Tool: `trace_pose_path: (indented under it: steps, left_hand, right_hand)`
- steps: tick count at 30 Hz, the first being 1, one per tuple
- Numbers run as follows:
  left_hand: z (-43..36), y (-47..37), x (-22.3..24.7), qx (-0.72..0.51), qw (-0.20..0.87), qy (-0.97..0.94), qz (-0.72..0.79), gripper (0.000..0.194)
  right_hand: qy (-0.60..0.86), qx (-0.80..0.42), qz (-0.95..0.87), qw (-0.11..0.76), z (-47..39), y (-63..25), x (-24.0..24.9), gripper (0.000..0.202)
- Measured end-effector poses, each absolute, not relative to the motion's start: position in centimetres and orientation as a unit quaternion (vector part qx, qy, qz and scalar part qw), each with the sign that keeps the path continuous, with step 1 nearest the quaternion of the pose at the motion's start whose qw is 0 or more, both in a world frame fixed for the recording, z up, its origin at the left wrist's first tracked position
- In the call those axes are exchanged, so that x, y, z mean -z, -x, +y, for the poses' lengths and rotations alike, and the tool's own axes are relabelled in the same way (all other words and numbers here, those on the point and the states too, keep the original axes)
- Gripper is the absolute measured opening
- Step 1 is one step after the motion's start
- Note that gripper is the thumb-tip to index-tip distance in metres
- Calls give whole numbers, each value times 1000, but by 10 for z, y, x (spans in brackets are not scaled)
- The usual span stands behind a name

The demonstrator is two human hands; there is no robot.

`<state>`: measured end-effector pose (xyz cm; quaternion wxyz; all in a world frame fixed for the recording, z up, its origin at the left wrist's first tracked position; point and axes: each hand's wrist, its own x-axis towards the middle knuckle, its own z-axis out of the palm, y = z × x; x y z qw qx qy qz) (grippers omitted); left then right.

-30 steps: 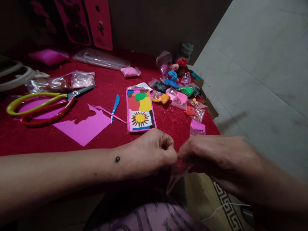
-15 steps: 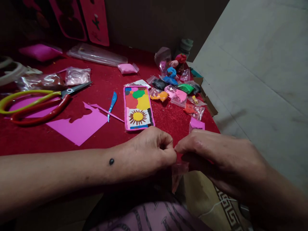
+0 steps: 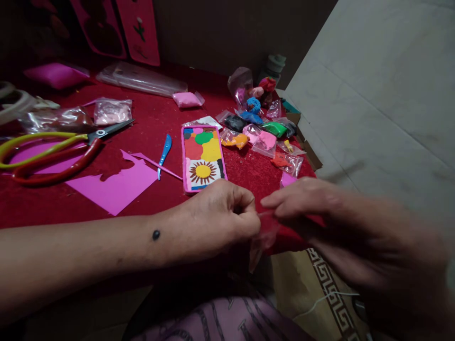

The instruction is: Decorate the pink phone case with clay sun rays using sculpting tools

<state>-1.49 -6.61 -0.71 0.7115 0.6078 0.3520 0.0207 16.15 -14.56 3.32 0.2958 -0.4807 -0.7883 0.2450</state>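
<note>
A clear plastic bag (image 3: 263, 237) hangs from the closed fingers of my left hand (image 3: 227, 213), over the table's front edge. Just to the right, my right hand (image 3: 330, 218) is blurred by motion; its fingertips are near the bag's top, and whether they touch it I cannot tell. Behind my left hand lies a pink-framed panel (image 3: 203, 151) with coloured patches and a yellow and brown sun. A blue plastic knife (image 3: 165, 154) rests left of the panel, and a cut pink sheet (image 3: 117, 192) lies further left.
Scissors (image 3: 81, 151) with yellow and red handles lie at the left. Several bags of coloured clay (image 3: 265, 139) are spread at the right back of the red table (image 3: 149, 118). A bottle (image 3: 275, 66) stands behind them. A pink pouch (image 3: 186, 99) lies at the back.
My right hand has moved slightly right and away from my left hand, and more of the bag shows between them. My left hand stays almost where it was, still closed.
</note>
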Motion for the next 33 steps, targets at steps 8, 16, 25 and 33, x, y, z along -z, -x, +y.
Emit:
trace_pose_path:
  steps: [8,16,25,33]
  left_hand:
    - [-59,19,-2,-122,710,-608,333,22]
    - [-76,20,2,-109,694,-654,280,24]
    - [-92,27,6,-148,586,-772,196,20]
    - [-90,28,5,-148,562,-797,164,22]
  right_hand:
    - [493,-554,-528,414,-139,-178,3,39]
    - [468,-672,-411,401,-154,-166,35,9]
    - [473,-614,-499,386,-170,-171,41,7]
    - [469,-607,-538,348,-174,-170,43,17]
